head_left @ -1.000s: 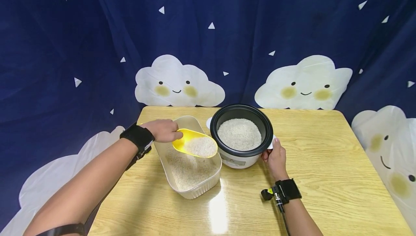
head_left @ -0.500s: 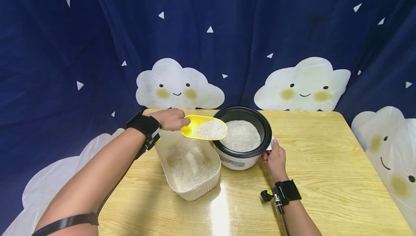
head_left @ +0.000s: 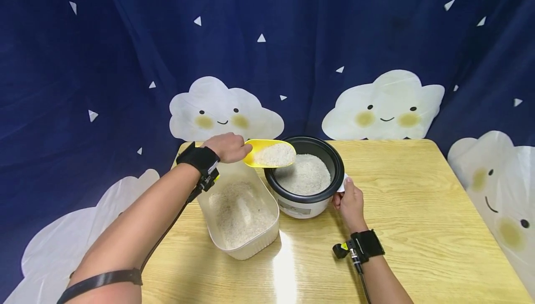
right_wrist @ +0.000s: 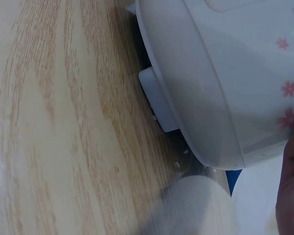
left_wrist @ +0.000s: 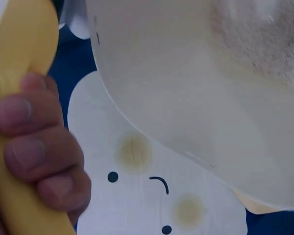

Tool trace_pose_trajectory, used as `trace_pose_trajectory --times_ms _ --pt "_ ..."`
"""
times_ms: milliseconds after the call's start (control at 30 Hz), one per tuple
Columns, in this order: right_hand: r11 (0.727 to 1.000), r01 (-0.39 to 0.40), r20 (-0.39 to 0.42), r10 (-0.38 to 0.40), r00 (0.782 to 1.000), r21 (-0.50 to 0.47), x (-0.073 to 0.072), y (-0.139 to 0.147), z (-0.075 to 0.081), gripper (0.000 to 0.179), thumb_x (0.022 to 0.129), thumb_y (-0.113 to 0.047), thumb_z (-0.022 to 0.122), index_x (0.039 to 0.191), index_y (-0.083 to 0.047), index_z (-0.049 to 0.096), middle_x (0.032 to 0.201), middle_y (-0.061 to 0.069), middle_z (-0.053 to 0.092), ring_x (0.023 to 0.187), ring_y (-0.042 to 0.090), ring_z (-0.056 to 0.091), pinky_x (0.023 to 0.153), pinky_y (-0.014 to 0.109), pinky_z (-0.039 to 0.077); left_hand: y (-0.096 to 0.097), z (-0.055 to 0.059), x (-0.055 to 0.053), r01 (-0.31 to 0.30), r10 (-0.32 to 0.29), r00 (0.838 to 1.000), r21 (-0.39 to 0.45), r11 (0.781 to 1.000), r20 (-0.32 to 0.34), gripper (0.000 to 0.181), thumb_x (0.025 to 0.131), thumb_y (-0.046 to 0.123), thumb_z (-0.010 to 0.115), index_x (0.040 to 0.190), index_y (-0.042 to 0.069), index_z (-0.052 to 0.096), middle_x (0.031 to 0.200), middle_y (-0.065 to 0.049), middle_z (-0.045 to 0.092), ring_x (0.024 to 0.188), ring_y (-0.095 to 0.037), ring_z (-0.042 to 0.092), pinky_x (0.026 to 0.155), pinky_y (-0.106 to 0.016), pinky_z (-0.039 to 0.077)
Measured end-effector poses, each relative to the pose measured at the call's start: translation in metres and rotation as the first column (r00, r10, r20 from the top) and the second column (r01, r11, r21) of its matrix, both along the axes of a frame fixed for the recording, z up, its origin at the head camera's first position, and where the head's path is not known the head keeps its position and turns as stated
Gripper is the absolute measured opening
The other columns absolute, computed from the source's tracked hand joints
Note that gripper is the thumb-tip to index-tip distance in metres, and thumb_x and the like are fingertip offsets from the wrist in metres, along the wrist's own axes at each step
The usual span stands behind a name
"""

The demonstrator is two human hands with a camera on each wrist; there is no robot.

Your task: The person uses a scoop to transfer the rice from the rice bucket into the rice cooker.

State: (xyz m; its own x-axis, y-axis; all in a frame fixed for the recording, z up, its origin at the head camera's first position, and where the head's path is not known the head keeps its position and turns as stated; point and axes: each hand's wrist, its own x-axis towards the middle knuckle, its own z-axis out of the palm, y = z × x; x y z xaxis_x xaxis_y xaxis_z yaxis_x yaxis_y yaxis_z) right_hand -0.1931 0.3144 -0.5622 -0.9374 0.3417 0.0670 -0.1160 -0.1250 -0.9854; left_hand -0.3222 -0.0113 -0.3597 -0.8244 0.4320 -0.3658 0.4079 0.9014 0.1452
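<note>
My left hand grips the handle of a yellow scoop loaded with rice. The scoop's front end hangs over the left rim of a rice cooker, whose black inside holds a bed of white rice. In the left wrist view, curled fingers wrap the scoop's handle. My right hand holds the white side handle of the cooker. Only an edge of that hand shows in the right wrist view, beside the flower-printed cooker wall.
A cream rectangular tub with rice in its bottom stands left of the cooker, close beside it, under my left wrist. Both stand on a wooden table. A few loose grains lie by the cooker's base. A dark blue cloud-print curtain hangs behind.
My left hand has lifted the loaded scoop from over the tub and carried it right and away from me, to the cooker's rim. My right hand stays on the cooker's handle.
</note>
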Motion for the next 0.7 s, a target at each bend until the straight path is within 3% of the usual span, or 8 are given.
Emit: trace_pose_trajectory --times_ms 267,500,700 --pt "1.0 -0.004 -0.03 0.004 1.0 0.0 -0.001 0.0 -0.002 0.06 0.113 -0.036 0.03 0.064 -0.006 0.048 0.045 -0.004 0.044 0.039 0.008 0.04 0.043 0.025 0.034 0.011 -0.004 -0.003 -0.062 0.062 0.992 0.005 0.998 -0.105 0.051 0.104 0.044 0.027 0.066 0.019 0.049 0.073 -0.001 0.05 0.073 -0.023 0.058 0.069 -0.042 0.046" --pt "1.0 -0.006 -0.025 0.006 1.0 0.012 -0.001 0.001 -0.004 0.06 0.113 -0.036 0.03 0.067 -0.002 0.047 0.046 -0.003 0.043 0.04 0.009 0.04 0.044 0.026 0.034 0.016 -0.008 -0.006 -0.119 0.123 0.975 0.036 0.992 -0.187 0.047 0.101 0.04 0.031 0.061 0.018 0.044 0.066 0.0 0.044 0.064 -0.023 0.052 0.059 -0.04 0.043" --pt "1.0 -0.005 -0.012 0.005 1.0 0.003 0.0 0.001 -0.003 0.061 0.113 -0.036 0.03 0.066 -0.001 0.046 0.046 -0.003 0.043 0.04 0.01 0.039 0.044 0.027 0.035 0.017 -0.012 -0.006 -0.115 0.122 0.958 0.042 0.992 -0.259 0.047 0.1 0.039 0.033 0.06 0.018 0.045 0.068 -0.004 0.054 0.068 -0.028 0.061 0.059 -0.045 0.047"
